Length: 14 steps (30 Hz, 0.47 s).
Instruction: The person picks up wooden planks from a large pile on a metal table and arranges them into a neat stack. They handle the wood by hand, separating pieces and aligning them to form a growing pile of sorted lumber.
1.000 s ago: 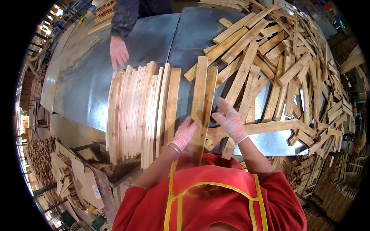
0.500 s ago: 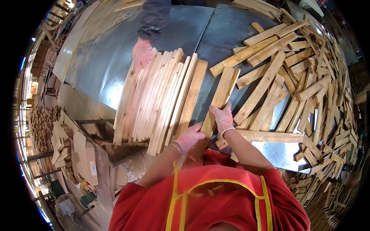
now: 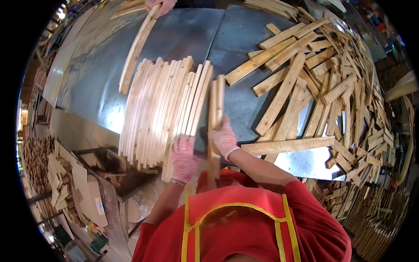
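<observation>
My right hand [image 3: 224,138] is closed around a pair of wooden slats [image 3: 214,114] held together on edge. The slats point away from me, their near ends close to my apron. To their left, a tight row of pale wooden slats [image 3: 159,109] stands on edge on the metal table. My left hand [image 3: 183,158] lies on the near ends of the row's right-hand slats, fingers stretched forward. At the far side, a co-worker's gloved hand [image 3: 162,7] holds up one slat [image 3: 136,54] just left of the row. Both my hands wear pinkish knit gloves.
A loose heap of wooden slats [image 3: 297,83] covers the table's right side, with one long slat [image 3: 288,145] lying crosswise near me. The dark metal tabletop [image 3: 185,32] extends beyond the row. Wood offcuts [image 3: 56,179] and a wooden frame [image 3: 111,209] stand at lower left.
My right hand has brought the slats left beside the row and turned them on edge. My left hand has left them for the row. The co-worker has lifted a slat from the row's left end.
</observation>
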Motion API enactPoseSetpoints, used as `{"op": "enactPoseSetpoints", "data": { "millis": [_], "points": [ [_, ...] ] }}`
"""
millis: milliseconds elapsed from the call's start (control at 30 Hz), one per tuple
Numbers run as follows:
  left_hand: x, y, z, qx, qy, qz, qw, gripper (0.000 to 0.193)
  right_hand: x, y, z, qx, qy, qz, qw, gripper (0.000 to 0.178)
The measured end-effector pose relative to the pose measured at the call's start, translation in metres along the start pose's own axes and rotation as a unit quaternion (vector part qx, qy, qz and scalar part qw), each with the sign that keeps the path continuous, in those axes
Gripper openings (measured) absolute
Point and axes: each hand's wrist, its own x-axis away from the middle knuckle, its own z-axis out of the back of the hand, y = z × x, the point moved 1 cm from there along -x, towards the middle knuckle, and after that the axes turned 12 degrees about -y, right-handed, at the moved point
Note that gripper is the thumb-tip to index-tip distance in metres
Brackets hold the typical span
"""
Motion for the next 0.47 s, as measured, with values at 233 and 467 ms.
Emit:
{"op": "enactPoseSetpoints", "data": {
  "millis": [233, 467],
  "points": [
    [-0.013, 0.016, 0.003, -0.022, 0.024, -0.028, 0.999, 0.078, -0.006, -0.005, 0.051, -0.17, -0.283, 0.111, 0.937, 0.085],
    [-0.033, 0.069, -0.003, -0.117, 0.054, -0.055, 0.99, 0.08, 0.1, 0.057, 0.275, 0.548, -0.141, 0.034, 0.824, 0.091]
  ]
}}
